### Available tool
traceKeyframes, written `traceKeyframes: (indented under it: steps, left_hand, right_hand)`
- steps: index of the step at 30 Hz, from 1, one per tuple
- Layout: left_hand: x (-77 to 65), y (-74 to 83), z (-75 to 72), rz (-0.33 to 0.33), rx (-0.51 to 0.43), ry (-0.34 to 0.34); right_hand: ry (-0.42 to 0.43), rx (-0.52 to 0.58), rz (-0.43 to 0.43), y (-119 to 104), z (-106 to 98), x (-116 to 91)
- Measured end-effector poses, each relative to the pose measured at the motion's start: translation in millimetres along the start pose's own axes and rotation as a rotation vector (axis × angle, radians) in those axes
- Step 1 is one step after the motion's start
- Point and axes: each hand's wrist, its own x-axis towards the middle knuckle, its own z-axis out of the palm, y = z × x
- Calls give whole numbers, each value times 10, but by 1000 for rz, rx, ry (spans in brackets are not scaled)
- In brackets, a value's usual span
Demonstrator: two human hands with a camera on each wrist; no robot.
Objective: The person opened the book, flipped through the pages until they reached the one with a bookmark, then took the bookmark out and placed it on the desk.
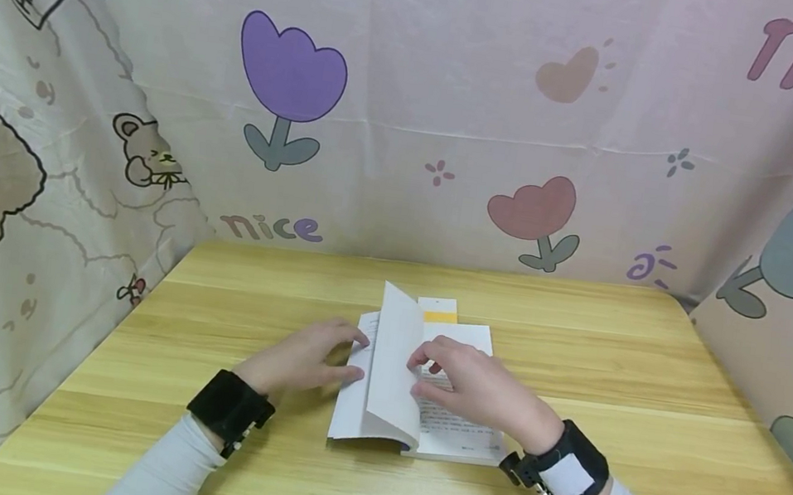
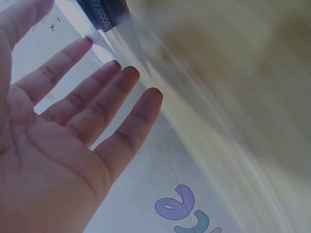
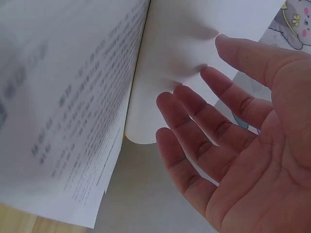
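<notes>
Plainly, neither of my hands has a grip on anything: both are loosely spread, fingers only slightly bent. The open book (image 1: 462, 438) lies on the wooden table (image 1: 579, 347) in front of me, between my hands, with a pale leaf (image 1: 393, 373) standing up from its middle. My left hand (image 1: 303, 356) is at the outer edge of the left-hand page, thumb and fingertips reaching that margin. My right hand (image 1: 479, 386) hovers over the printed right-hand page, its fingertips right beside the raised leaf; whether they press on it I can't tell. Beyond the book's top edge a white piece with a yellow band (image 1: 441, 318) sticks out. I wear a black band (image 1: 225, 405) on each wrist, just above pale sleeves.
</notes>
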Motion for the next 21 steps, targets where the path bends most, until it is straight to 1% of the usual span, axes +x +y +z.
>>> traceKeyframes:
  steps: [3, 10, 16, 21]
  left_hand:
    - [6, -9, -20, -6, 18, 17]
    - [5, -49, -59, 18, 24, 74]
    - [11, -96, -90, 16, 11, 114]
    - [23, -117, -114, 47, -11, 153]
  right_hand:
    - [-17, 12, 5, -26, 12, -10]
    - [-51, 39, -19, -46, 55, -7]
    - [-43, 35, -60, -40, 89, -1]
    - [-35, 24, -81, -47, 96, 1]
